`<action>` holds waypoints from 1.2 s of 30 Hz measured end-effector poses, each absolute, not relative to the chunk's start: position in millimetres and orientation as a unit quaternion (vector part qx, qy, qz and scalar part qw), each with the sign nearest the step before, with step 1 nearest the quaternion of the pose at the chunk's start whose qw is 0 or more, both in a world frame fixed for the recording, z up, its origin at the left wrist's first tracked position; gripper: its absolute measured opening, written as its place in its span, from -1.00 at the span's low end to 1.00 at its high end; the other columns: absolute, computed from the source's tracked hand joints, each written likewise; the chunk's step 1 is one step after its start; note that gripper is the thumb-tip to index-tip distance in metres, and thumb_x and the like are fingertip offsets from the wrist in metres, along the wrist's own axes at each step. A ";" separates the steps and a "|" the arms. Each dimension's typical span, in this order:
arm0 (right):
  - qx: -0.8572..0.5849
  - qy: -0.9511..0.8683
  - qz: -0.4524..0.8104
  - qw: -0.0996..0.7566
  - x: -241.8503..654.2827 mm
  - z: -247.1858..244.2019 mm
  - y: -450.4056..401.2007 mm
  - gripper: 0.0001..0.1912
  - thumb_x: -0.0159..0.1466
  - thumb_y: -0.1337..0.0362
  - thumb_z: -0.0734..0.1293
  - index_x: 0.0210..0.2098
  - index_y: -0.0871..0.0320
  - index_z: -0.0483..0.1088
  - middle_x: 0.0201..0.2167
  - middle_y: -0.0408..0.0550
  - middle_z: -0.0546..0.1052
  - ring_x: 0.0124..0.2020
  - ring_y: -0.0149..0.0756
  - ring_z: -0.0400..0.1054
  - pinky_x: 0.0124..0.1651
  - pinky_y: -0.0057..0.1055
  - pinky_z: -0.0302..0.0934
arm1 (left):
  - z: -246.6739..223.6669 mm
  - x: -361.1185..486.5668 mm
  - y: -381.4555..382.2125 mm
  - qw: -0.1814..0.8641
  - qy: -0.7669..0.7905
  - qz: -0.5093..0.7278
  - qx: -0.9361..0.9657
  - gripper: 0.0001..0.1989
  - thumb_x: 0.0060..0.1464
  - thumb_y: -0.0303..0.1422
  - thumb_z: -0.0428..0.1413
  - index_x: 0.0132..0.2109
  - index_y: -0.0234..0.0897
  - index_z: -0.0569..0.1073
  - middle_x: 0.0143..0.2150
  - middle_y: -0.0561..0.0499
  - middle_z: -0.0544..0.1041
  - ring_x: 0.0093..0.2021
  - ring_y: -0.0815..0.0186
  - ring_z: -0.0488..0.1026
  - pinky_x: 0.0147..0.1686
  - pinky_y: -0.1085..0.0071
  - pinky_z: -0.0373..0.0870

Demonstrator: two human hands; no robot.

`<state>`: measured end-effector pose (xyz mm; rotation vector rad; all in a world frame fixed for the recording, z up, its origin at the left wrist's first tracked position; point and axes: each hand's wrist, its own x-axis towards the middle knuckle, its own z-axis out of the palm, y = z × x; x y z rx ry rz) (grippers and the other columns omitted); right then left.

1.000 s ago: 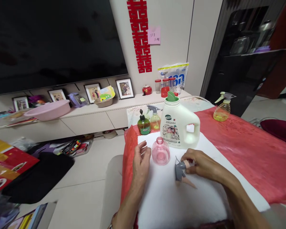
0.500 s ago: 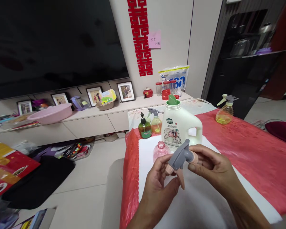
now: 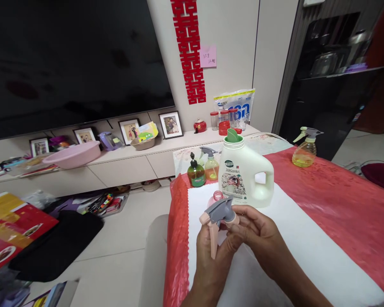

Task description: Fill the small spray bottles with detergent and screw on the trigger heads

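Your two hands share one item: the grey-and-peach spray head [image 3: 221, 210], raised over the white sheet [image 3: 310, 238] on the red-covered table [image 3: 342, 187]. Your right hand [image 3: 259, 232] has its fingers grasping the peach collar. Your left hand [image 3: 216, 258] grasps the body from below, its fingers partly hidden behind it; the trigger hangs down in front of that hand. Nozzle faces your left. Just beyond, partly covered by the spray head, stands the pink bottle [image 3: 216, 196], neck open. Behind it: white jug [image 3: 245, 175] with green spout, upright; green pump bottle [image 3: 196, 174] to its left.
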<state>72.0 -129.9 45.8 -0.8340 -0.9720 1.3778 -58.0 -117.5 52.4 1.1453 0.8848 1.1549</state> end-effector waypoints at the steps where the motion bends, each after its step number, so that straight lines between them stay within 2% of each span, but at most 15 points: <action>1: -0.359 -0.418 0.598 0.582 70.9 44.2 -129.7 -0.52 0.26 0.06 0.51 0.04 0.14 0.37 -0.11 0.00 0.51 -0.09 -0.28 0.45 0.05 -0.38 0.37 | 55.1 -61.0 -117.8 0.595 0.398 0.496 0.492 -0.47 -0.01 -0.11 0.34 0.09 -0.17 0.54 0.04 -0.15 0.61 0.11 -0.03 0.52 0.14 0.08 0.47; 4: -0.364 -0.466 0.558 0.582 67.9 42.8 -131.2 -0.63 0.30 0.08 0.46 -0.03 0.12 0.36 -0.08 -0.03 0.47 -0.10 -0.30 0.43 0.02 -0.39 0.39 | 61.3 -68.7 -116.5 0.609 0.388 0.483 0.496 -0.49 0.01 -0.14 0.33 0.11 -0.15 0.52 0.00 -0.11 0.64 0.03 0.03 0.57 0.10 0.12 0.49; 6: -0.398 -0.551 0.450 0.579 65.1 44.3 -133.3 -0.79 0.36 0.12 0.38 -0.17 0.13 0.38 -0.14 -0.06 0.44 -0.15 -0.35 0.39 -0.08 -0.47 0.36 | 63.7 -71.9 -114.7 0.628 0.357 0.481 0.496 -0.55 0.02 -0.19 0.33 0.06 -0.17 0.54 -0.01 -0.09 0.64 0.01 0.06 0.57 0.07 0.17 0.50; 8: -0.440 -0.633 0.304 0.560 62.0 46.4 -135.1 -0.82 0.40 0.20 0.29 -0.30 0.15 0.37 -0.23 -0.08 0.40 -0.20 -0.39 0.34 -0.16 -0.52 0.30 | 63.8 -73.6 -113.1 0.629 0.350 0.491 0.490 -0.62 0.01 -0.23 0.35 -0.01 -0.19 0.58 -0.01 -0.08 0.63 0.03 0.08 0.56 0.05 0.23 0.50; 10: -0.452 -0.675 0.199 0.548 61.0 49.0 -136.1 -0.87 0.41 0.28 0.25 -0.26 0.14 0.39 -0.26 -0.11 0.40 -0.24 -0.43 0.32 -0.21 -0.55 0.26 | 62.2 -74.8 -111.4 0.625 0.352 0.497 0.488 -0.66 0.00 -0.25 0.35 -0.06 -0.22 0.59 -0.07 -0.07 0.64 -0.04 0.11 0.58 -0.01 0.27 0.52; 12: -0.443 -0.690 0.160 0.550 64.6 52.5 -136.7 -0.87 0.42 0.31 0.27 -0.07 0.08 0.43 -0.19 -0.12 0.42 -0.24 -0.46 0.33 -0.21 -0.57 0.28 | 61.9 -76.3 -107.9 0.611 0.359 0.516 0.481 -0.73 0.03 -0.25 0.34 -0.12 -0.25 0.60 -0.20 -0.04 0.64 -0.18 0.20 0.59 -0.13 0.33 0.53; 14: -0.443 -0.692 0.152 0.549 74.0 57.2 -137.2 -0.74 0.42 0.31 0.30 0.09 0.00 0.41 -0.17 -0.14 0.44 -0.26 -0.48 0.36 -0.19 -0.59 0.31 | 67.1 -78.9 -100.8 0.586 0.362 0.565 0.454 -0.77 0.01 -0.27 0.35 -0.18 -0.26 0.60 -0.29 0.00 0.63 -0.32 0.32 0.54 -0.25 0.41 0.53; 15: -0.450 -0.686 0.150 0.551 80.3 59.7 -137.5 -0.72 0.41 0.29 0.32 0.11 -0.03 0.42 -0.19 -0.15 0.45 -0.27 -0.49 0.37 -0.19 -0.60 0.31 | 72.8 -80.7 -95.7 0.574 0.358 0.595 0.434 -0.76 -0.02 -0.27 0.37 -0.20 -0.26 0.59 -0.31 0.01 0.62 -0.38 0.37 0.51 -0.30 0.45 0.51; 18: -0.486 -0.645 0.171 0.564 100.6 65.6 -139.0 -0.80 0.39 0.18 0.36 0.00 -0.03 0.50 -0.30 -0.16 0.47 -0.33 -0.46 0.39 -0.26 -0.62 0.32 | 100.5 -87.7 -76.4 0.567 0.292 0.662 0.394 -0.64 -0.11 -0.24 0.43 -0.16 -0.23 0.57 -0.28 0.01 0.61 -0.46 0.47 0.45 -0.42 0.54 0.48; 22: -0.511 -0.586 0.209 0.593 118.7 66.4 -140.2 -0.74 0.32 0.05 0.41 -0.08 0.03 0.54 -0.35 -0.11 0.48 -0.38 -0.41 0.40 -0.34 -0.61 0.34 | 140.6 -95.4 -51.4 0.530 0.203 0.726 0.390 -0.60 -0.13 -0.27 0.46 -0.14 -0.18 0.54 -0.21 0.06 0.56 -0.27 0.46 0.49 -0.37 0.65 0.43; 25: -0.510 -0.579 0.217 0.598 123.9 63.6 -139.1 -0.74 0.31 0.06 0.43 -0.08 0.02 0.54 -0.35 -0.13 0.47 -0.38 -0.45 0.40 -0.34 -0.67 0.33 | 158.6 -94.5 -38.1 0.494 0.158 0.753 0.405 -0.67 -0.08 -0.30 0.44 -0.17 -0.19 0.53 -0.13 0.06 0.55 -0.18 0.45 0.47 -0.31 0.64 0.42; 28: -0.512 -0.582 0.225 0.590 125.3 61.8 -136.9 -0.73 0.30 0.05 0.43 -0.08 0.04 0.54 -0.36 -0.12 0.47 -0.39 -0.46 0.39 -0.34 -0.68 0.32 | 165.3 -85.7 -28.1 0.476 0.126 0.768 0.410 -0.67 -0.11 -0.31 0.45 -0.20 -0.19 0.53 -0.08 0.05 0.55 -0.14 0.43 0.47 -0.35 0.65 0.39; 31: -0.517 -0.582 0.235 0.581 125.3 62.2 -135.0 -0.70 0.30 0.02 0.43 -0.10 0.07 0.55 -0.38 -0.11 0.47 -0.40 -0.45 0.39 -0.36 -0.68 0.32 | 161.9 -73.1 -19.4 0.483 0.108 0.760 0.422 -0.65 -0.13 -0.30 0.46 -0.19 -0.16 0.53 -0.08 0.06 0.56 -0.15 0.42 0.49 -0.36 0.62 0.38; 36: -0.519 -0.585 0.249 0.571 126.6 61.3 -134.0 -0.69 0.31 0.02 0.42 -0.08 0.09 0.54 -0.37 -0.10 0.46 -0.39 -0.45 0.38 -0.34 -0.66 0.32 | 144.8 -57.6 -9.2 0.508 0.116 0.731 0.440 -0.67 -0.08 -0.27 0.43 -0.17 -0.17 0.54 -0.25 0.10 0.58 -0.34 0.48 0.47 -0.39 0.58 0.38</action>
